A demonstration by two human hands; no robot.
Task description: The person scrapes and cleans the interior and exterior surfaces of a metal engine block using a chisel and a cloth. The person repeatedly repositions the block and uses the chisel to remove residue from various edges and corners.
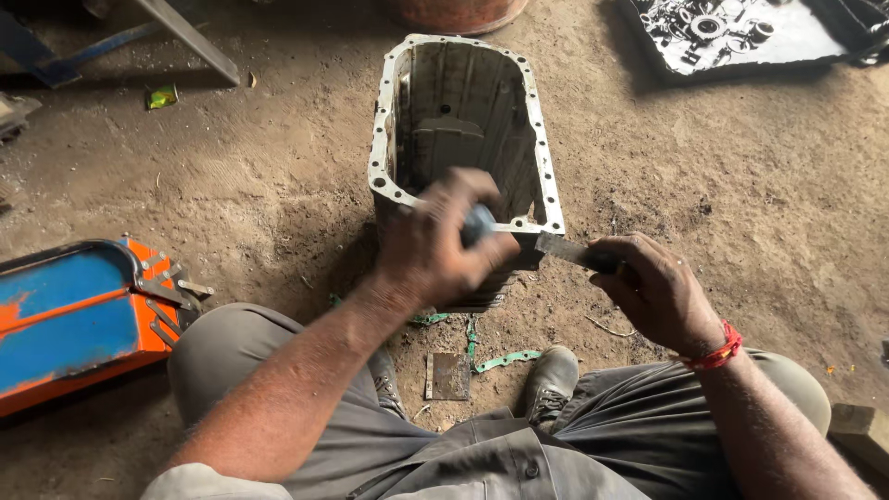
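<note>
A deep grey metal pan (463, 111) with a bolt-holed flange stands open on the dirt floor in front of me. My left hand (435, 243) hovers over its near rim, closed around a small blue-grey object (479, 224) that is blurred. My right hand (659, 294), with a red wristband, grips a flat metal scraper blade (565, 248) whose tip reaches the pan's near right corner. Green gasket scraps (505, 359) and a small rusty metal plate (449, 375) lie on the ground between my shoes.
A blue and orange metal toolbox (74, 315) lies at my left. A black tray of oily engine parts (741, 32) sits far right. A rusty round container (458, 11) stands beyond the pan. Metal bars (190, 37) lie at top left.
</note>
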